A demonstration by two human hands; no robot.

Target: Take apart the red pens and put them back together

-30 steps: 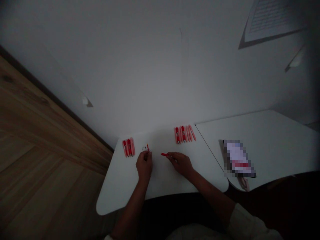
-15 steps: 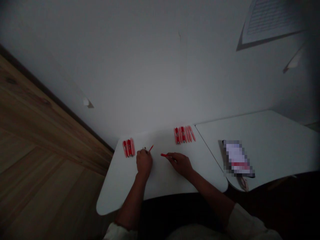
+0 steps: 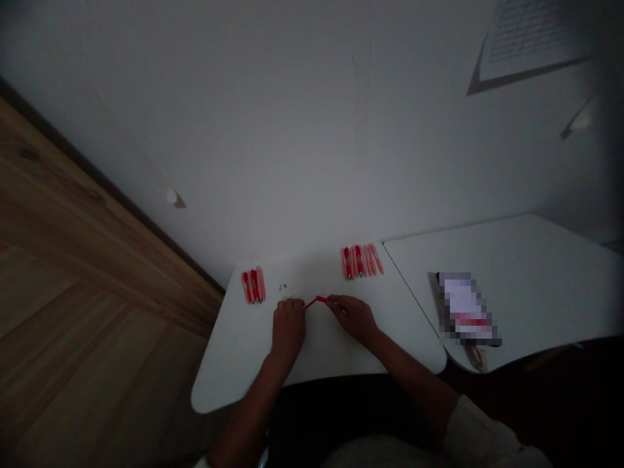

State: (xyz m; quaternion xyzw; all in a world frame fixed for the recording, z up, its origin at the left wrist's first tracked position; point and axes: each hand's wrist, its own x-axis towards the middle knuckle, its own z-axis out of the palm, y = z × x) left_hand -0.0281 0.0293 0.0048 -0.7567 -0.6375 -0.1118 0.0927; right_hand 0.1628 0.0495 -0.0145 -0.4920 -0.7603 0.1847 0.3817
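Observation:
My left hand (image 3: 289, 325) is closed on a thin red pen refill (image 3: 310, 303), which points right and up. My right hand (image 3: 355, 317) pinches a red pen barrel (image 3: 321, 299) whose end faces left. The refill's tip meets the barrel's end or lies just in front of it; I cannot tell whether it is inside. Two tiny dark pen parts (image 3: 283, 286) lie on the white table (image 3: 234, 367) beyond my left hand. Farther left is a row of red and pink pens (image 3: 253, 286). Another row of pens (image 3: 361, 261) lies behind my right hand.
A second white table (image 3: 526, 273) adjoins on the right, with a blurred-out phone or tablet (image 3: 468, 309) on it. The wall (image 3: 273, 130) rises behind both tables. A printed sheet (image 3: 531, 39) hangs at upper right. Wooden floor (image 3: 97, 364) shows at left.
My left hand has moved right, away from the tiny parts, bringing the refill to the barrel's end. The tiny parts now lie uncovered. My right hand stays nearly in place.

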